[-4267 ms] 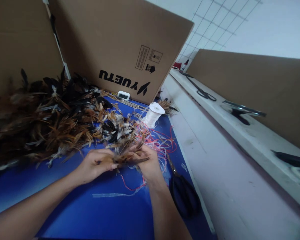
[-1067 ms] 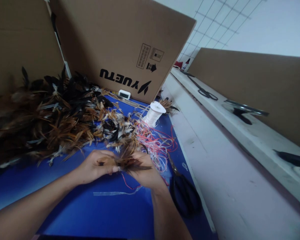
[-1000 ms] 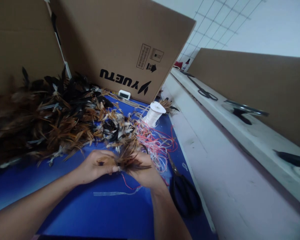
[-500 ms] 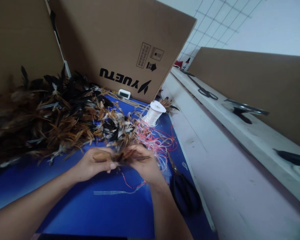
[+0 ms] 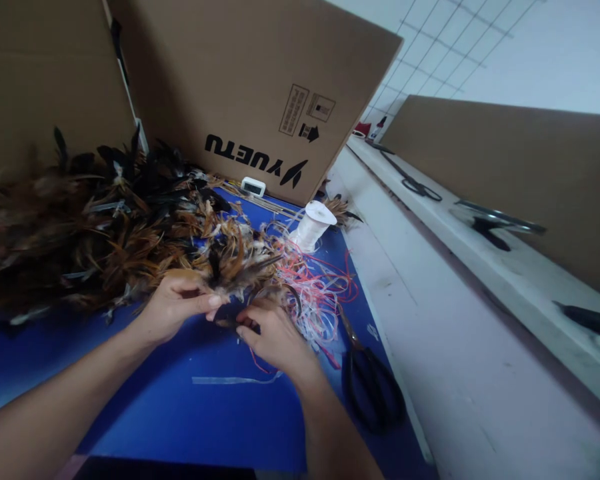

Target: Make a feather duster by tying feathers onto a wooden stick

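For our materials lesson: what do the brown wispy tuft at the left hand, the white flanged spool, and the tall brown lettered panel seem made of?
Brown wispy tuft: apparently feathers, matte, with fine pointed vanes fanning out. White flanged spool: probably smooth plastic, from its even rim. Tall brown lettered panel: likely matte cardboard, with printed symbols.

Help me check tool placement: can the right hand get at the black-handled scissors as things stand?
Probably yes: the black-handled scissors lie beside the right forearm, handles uncovered, though the right hand is up by the feathers.
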Demonstrator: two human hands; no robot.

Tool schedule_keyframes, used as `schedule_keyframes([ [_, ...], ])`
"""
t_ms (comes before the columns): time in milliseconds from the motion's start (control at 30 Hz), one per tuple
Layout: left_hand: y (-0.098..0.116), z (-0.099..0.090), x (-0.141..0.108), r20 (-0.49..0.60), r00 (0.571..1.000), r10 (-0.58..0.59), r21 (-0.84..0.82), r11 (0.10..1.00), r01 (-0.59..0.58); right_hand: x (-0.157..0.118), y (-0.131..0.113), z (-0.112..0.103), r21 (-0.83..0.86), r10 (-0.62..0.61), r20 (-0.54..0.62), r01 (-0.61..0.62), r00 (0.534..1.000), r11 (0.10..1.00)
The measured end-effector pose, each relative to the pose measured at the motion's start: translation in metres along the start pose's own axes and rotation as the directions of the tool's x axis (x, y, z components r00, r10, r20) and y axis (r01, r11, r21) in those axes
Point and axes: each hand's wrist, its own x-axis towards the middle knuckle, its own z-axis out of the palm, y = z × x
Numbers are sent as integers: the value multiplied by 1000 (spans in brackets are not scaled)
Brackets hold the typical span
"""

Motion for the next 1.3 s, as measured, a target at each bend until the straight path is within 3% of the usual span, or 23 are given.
schedule_keyframes([
  [333, -1, 4, -1, 31, 999, -37, -66, 997, 39, 11, -8, 39, -330, -140, 61, 153, 988, 932],
  [433, -1, 3, -1, 16, 999, -47, -77, 996, 48, 11, -7, 35, -213, -115, 1, 113, 993, 971],
  [533, 0, 3, -1, -6, 996, -87, -116, 989, 86, 10, -2, 23, 125, 17, -97, -5, 995, 992],
  [600, 1, 3, -1, -12, 993, -114, -132, 985, 112, 10, 2, 15, 421, 138, -103, -83, 985, 903],
  [700, 3, 3, -1, -16, 992, -125, -138, 983, 121, 11, 6, 7, 778, 282, -45, -143, 958, 612],
  [767, 3, 3, -1, -16, 992, -126, -140, 982, 123, 12, 6, 3, 875, 336, -27, -140, 942, 464],
  [900, 1, 3, -1, 0, 994, -109, -114, 988, 109, 11, 5, -3, 929, 367, -17, -122, 930, 350],
  [1000, 2, 3, 0, 28, 999, -43, -34, 998, 44, 10, 8, -4, 930, 372, -28, -112, 928, 351],
  [1100, 7, 5, 1, 102, 991, 86, 111, 989, -98, 10, 12, -6, 904, 356, -81, -81, 931, 419],
  [1300, 14, 13, 2, 277, 921, 275, 268, 898, -349, 3, 14, -22, 790, 373, -229, -52, 899, 611],
])
